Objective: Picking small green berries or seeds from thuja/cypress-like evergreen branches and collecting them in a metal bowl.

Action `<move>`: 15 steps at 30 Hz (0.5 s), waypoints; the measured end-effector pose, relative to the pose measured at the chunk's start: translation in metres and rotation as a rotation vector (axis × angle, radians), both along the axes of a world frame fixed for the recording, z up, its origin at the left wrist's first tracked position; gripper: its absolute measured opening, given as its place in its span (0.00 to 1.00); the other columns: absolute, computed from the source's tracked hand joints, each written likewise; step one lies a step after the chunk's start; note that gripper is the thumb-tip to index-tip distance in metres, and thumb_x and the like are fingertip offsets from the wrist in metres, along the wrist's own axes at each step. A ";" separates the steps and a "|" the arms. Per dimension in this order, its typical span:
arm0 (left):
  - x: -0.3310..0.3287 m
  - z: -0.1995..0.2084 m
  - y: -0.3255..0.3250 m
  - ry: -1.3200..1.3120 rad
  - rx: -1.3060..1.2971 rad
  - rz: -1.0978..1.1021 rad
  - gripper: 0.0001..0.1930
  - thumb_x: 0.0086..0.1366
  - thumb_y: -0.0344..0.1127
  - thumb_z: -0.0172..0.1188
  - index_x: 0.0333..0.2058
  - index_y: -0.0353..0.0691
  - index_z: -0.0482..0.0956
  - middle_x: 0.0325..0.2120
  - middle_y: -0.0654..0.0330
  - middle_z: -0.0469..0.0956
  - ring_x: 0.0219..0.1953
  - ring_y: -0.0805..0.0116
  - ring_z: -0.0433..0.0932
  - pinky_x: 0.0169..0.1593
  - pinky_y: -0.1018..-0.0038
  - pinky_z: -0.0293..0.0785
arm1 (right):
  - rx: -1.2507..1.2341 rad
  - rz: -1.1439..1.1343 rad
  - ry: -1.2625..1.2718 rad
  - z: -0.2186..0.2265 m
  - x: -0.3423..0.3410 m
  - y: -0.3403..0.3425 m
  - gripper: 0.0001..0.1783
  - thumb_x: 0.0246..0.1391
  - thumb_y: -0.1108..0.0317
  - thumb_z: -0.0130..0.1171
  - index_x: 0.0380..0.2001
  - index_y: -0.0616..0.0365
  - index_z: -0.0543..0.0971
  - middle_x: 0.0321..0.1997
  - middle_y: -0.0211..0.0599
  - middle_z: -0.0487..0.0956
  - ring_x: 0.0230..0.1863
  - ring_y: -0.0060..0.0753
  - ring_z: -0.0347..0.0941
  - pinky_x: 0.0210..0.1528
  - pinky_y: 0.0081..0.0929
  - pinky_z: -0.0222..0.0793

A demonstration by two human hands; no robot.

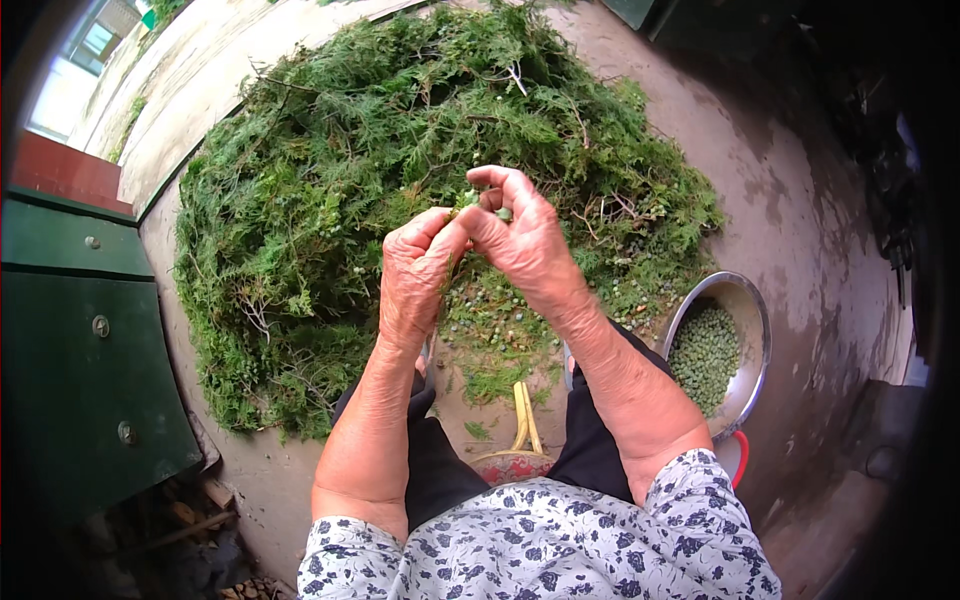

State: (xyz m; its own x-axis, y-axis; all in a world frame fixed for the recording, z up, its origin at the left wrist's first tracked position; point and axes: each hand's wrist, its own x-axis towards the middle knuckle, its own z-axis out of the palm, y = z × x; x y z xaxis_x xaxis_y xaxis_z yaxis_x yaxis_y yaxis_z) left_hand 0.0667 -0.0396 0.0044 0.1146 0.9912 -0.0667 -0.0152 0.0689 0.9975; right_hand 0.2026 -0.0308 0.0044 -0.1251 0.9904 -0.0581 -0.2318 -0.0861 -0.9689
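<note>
Green branches [330, 170]: heaped over the upper middle of the frame, straight in front of the person, presumably so that any piece comes within a short lean.
Sprig [466, 203]: the small green bit at the fingertips, just above the middle of the frame; it looks too fine for anything but a pinch.
Left hand [415, 265]: thumb and forefinger pressed together on the Sprig, likely to steady it.
Right hand [525, 235]: thumb and curled fingers narrow and close against the other fingertips; what they grip, if anything, I cannot tell.
Metal bowl [752, 350]: right of the frame, partly filled with pale green berries [706, 360]; probably put there to be handy to the arm on that side.
Loose berries [510, 325]: scattered on the ground [720, 150] below the hands.
Yellow bar [524, 415]: lower middle, between the dark-trousered legs [590, 440]; its use is unclear to me.
Green cabinet [95, 370]: left edge, round knobs on its front.
Writing: no brand or label that I can read; the shirt [540, 540] bears only dark flowers.
</note>
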 end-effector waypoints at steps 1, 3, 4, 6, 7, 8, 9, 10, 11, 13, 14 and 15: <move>0.002 -0.002 -0.001 -0.001 -0.001 -0.002 0.08 0.60 0.32 0.55 0.29 0.33 0.76 0.21 0.69 0.71 0.25 0.84 0.66 0.29 0.84 0.64 | 0.221 -0.074 -0.243 -0.006 -0.002 0.002 0.22 0.53 0.53 0.54 0.40 0.61 0.70 0.30 0.37 0.71 0.28 0.28 0.69 0.29 0.23 0.67; 0.009 -0.007 -0.003 -0.102 0.027 0.027 0.08 0.60 0.32 0.55 0.29 0.32 0.76 0.20 0.69 0.70 0.25 0.84 0.64 0.29 0.84 0.62 | 0.429 -0.199 -0.477 -0.010 -0.006 0.001 0.17 0.50 0.58 0.58 0.36 0.60 0.71 0.29 0.42 0.71 0.27 0.38 0.69 0.31 0.30 0.66; 0.010 -0.006 -0.003 -0.104 0.026 0.025 0.08 0.60 0.32 0.55 0.29 0.32 0.76 0.20 0.69 0.70 0.25 0.84 0.64 0.29 0.84 0.62 | 0.427 -0.201 -0.480 -0.007 -0.007 -0.001 0.17 0.50 0.58 0.58 0.36 0.60 0.71 0.29 0.42 0.71 0.27 0.38 0.69 0.31 0.30 0.66; 0.012 -0.001 -0.005 -0.044 0.066 -0.002 0.08 0.59 0.32 0.56 0.29 0.31 0.75 0.20 0.70 0.69 0.25 0.85 0.64 0.28 0.84 0.62 | 0.368 -0.306 -0.532 -0.002 -0.011 -0.003 0.14 0.50 0.62 0.58 0.33 0.61 0.70 0.27 0.44 0.72 0.25 0.42 0.69 0.29 0.32 0.65; 0.012 0.000 -0.006 -0.065 0.060 0.010 0.08 0.59 0.31 0.56 0.28 0.30 0.75 0.20 0.70 0.69 0.24 0.84 0.63 0.28 0.83 0.62 | 0.425 -0.383 -0.539 -0.004 -0.017 -0.003 0.15 0.55 0.57 0.53 0.29 0.59 0.71 0.21 0.37 0.71 0.21 0.30 0.65 0.27 0.26 0.64; 0.011 0.002 -0.007 -0.062 0.059 0.013 0.08 0.59 0.31 0.56 0.28 0.30 0.75 0.20 0.70 0.69 0.24 0.84 0.63 0.28 0.83 0.62 | 0.423 -0.381 -0.535 -0.006 -0.019 -0.002 0.15 0.55 0.57 0.53 0.29 0.59 0.71 0.21 0.37 0.71 0.21 0.30 0.65 0.27 0.26 0.64; 0.009 0.005 -0.008 -0.071 0.045 0.010 0.07 0.58 0.31 0.56 0.28 0.30 0.75 0.20 0.70 0.69 0.24 0.84 0.63 0.28 0.84 0.62 | 0.457 -0.388 -0.505 -0.008 -0.022 -0.001 0.14 0.56 0.58 0.52 0.29 0.60 0.71 0.20 0.35 0.70 0.20 0.28 0.64 0.25 0.24 0.63; 0.009 0.006 -0.008 -0.089 0.031 0.001 0.07 0.58 0.30 0.56 0.27 0.31 0.75 0.19 0.70 0.69 0.24 0.84 0.63 0.28 0.84 0.62 | 0.490 -0.400 -0.484 -0.009 -0.021 0.000 0.14 0.57 0.58 0.51 0.28 0.60 0.71 0.19 0.34 0.70 0.19 0.26 0.64 0.23 0.23 0.62; 0.009 0.006 -0.008 -0.092 0.029 -0.002 0.07 0.58 0.30 0.56 0.27 0.31 0.75 0.19 0.70 0.69 0.24 0.84 0.63 0.28 0.84 0.62 | 0.489 -0.402 -0.488 -0.008 -0.019 0.001 0.14 0.57 0.58 0.51 0.28 0.60 0.71 0.19 0.34 0.70 0.19 0.26 0.64 0.23 0.23 0.62; 0.008 0.005 -0.008 -0.082 -0.041 -0.016 0.06 0.57 0.29 0.56 0.25 0.32 0.75 0.18 0.70 0.69 0.23 0.84 0.63 0.27 0.84 0.61 | 0.331 -0.376 -0.436 -0.006 -0.016 0.003 0.16 0.58 0.57 0.49 0.26 0.59 0.71 0.17 0.28 0.68 0.17 0.19 0.60 0.20 0.20 0.59; 0.008 0.005 -0.008 -0.081 -0.043 -0.015 0.06 0.57 0.29 0.56 0.25 0.32 0.75 0.18 0.70 0.69 0.23 0.84 0.63 0.27 0.84 0.61 | 0.330 -0.375 -0.436 -0.007 -0.015 0.004 0.16 0.58 0.57 0.49 0.26 0.59 0.71 0.17 0.28 0.68 0.17 0.19 0.60 0.20 0.20 0.59; 0.009 0.004 -0.008 -0.150 -0.056 -0.018 0.06 0.57 0.30 0.56 0.24 0.33 0.76 0.18 0.69 0.70 0.22 0.84 0.64 0.27 0.84 0.61 | 0.243 -0.341 -0.362 -0.008 -0.014 0.005 0.16 0.58 0.57 0.49 0.25 0.59 0.70 0.16 0.25 0.66 0.17 0.16 0.59 0.19 0.18 0.57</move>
